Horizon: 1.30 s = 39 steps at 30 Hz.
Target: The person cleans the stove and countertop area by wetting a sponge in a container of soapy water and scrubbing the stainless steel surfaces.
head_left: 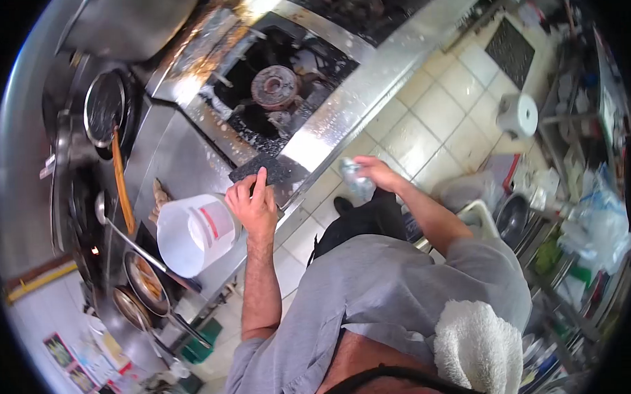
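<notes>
"Head view: what do the hands do there?"

"The right hand (377, 171) grasps a clear bottle (359, 183), as I think, because it is blurred. This bottle is over the floor (431, 116), outside the front edge of the bench (171, 143). The left hand (253, 207) has bent fingers and is at the dark pad (269, 172), which lies near the front edge of the bench, beside the stove (310, 146). I cannot tell if it grasps the pad or only touches it."

"And what could go wrong from here?"

"The bucket (195, 239) stands near the front edge of the bench, just beside the left hand. In my judgement, a careless movement of this arm could push it over the edge. The stove looks wet and speckled with white, so the pad could slip there. If the right hand loosens, the bottle could fall, since no bench is under it."

"How many of each do you count?"

"One bucket, one pad, one bottle, one ladle (101, 206). Two burners (275, 87), the farther only partly visible. At least three pans (105, 103), one big pot (125, 26), and one white towel (480, 347) on the person's shirt (363, 279)."
</notes>
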Tool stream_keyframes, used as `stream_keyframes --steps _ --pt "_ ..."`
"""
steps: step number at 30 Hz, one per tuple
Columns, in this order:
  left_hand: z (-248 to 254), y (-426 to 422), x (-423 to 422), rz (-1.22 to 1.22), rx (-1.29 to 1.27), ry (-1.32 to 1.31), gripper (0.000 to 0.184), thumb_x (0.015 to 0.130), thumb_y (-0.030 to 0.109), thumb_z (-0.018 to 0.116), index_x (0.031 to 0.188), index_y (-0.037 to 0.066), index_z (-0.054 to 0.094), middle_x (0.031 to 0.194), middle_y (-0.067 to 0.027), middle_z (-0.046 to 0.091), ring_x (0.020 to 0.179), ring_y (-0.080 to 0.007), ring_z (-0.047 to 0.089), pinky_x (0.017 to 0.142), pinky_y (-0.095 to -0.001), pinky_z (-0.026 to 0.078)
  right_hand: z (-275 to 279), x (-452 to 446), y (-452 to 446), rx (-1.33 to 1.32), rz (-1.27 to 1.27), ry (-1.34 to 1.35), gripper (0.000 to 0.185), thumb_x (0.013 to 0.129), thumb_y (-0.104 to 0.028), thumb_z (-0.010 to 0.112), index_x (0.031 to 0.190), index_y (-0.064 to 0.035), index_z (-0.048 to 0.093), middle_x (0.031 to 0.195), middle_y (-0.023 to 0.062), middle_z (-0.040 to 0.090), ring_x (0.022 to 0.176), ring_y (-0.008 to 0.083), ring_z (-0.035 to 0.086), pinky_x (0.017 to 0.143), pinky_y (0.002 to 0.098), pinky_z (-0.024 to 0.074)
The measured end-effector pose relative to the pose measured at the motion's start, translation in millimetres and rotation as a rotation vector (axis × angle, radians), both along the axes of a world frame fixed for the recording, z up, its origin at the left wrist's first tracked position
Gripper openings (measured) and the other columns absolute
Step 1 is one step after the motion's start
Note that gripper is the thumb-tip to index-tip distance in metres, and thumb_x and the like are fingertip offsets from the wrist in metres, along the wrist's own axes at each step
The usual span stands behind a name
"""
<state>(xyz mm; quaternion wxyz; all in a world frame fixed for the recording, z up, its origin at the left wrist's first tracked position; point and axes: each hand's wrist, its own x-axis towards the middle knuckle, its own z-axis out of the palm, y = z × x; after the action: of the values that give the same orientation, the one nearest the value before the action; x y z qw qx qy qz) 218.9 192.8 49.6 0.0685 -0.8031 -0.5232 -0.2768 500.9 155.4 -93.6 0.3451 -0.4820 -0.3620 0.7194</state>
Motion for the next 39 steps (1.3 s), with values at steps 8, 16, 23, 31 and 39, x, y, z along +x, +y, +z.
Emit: stream_keyframes --steps 8,16,23,31,39 --pt "-42 -21 -27 0.233 -0.089 0.095 0.034 0.070 0.005 0.059 0.103 0.010 0.063 0.098 -0.0026 0.056 0.097 -0.0215 0.050 0.087 -0.0423 0.035 156 -22 73 0.285 0.066 0.246 0.037 0.077 -0.006 0.056 0.113 -0.0012 0.051 0.103 0.0049 0.058 0.093 0.0117 0.055 0.081 0.0254 0.0440" --pt "-29 -103 -6 0.368 -0.147 -0.354 0.037 0.075 0.002 0.059 0.112 0.005 0.057 0.101 -0.0113 0.055 0.097 -0.0260 0.053 0.084 -0.0386 0.041 268 -230 113 1.052 0.403 0.150 0.040 0.077 -0.010 0.059 0.115 -0.0020 0.052 0.105 0.0103 0.059 0.098 0.0188 0.056 0.087 0.0311 0.0442" --pt "-240 -317 -78 1.128 -0.615 -0.906 0.048 0.083 0.027 0.061 0.118 -0.003 0.054 0.113 -0.0227 0.057 0.105 -0.0346 0.056 0.091 -0.0398 0.043 265 -354 106 0.985 1.824 -0.721 0.034 0.079 -0.014 0.054 0.111 -0.0036 0.058 0.092 0.0125 0.064 0.078 0.0255 0.062 0.075 0.0368 0.0502" --pt "-279 -520 -102 1.362 -1.252 -0.636 0.032 0.081 0.034 0.056 0.092 0.005 0.063 0.093 -0.0175 0.063 0.088 -0.0327 0.061 0.075 -0.0444 0.046 136 -434 138 1.168 1.794 -1.147 0.043 0.088 -0.030 0.043 0.120 -0.0046 0.055 0.129 0.0141 0.051 0.118 0.0302 0.049 0.099 0.0427 0.0370" --pt "-304 -433 -198 1.289 -0.779 -1.436 0.028 0.079 0.018 0.063 0.098 -0.002 0.058 0.068 -0.0095 0.060 0.051 -0.0167 0.055 0.046 -0.0303 0.043 162 -425 109 1.312 1.929 -1.140 0.042 0.076 -0.015 0.052 0.112 0.0045 0.054 0.109 0.0219 0.061 0.099 0.0340 0.060 0.086 0.0428 0.0452"
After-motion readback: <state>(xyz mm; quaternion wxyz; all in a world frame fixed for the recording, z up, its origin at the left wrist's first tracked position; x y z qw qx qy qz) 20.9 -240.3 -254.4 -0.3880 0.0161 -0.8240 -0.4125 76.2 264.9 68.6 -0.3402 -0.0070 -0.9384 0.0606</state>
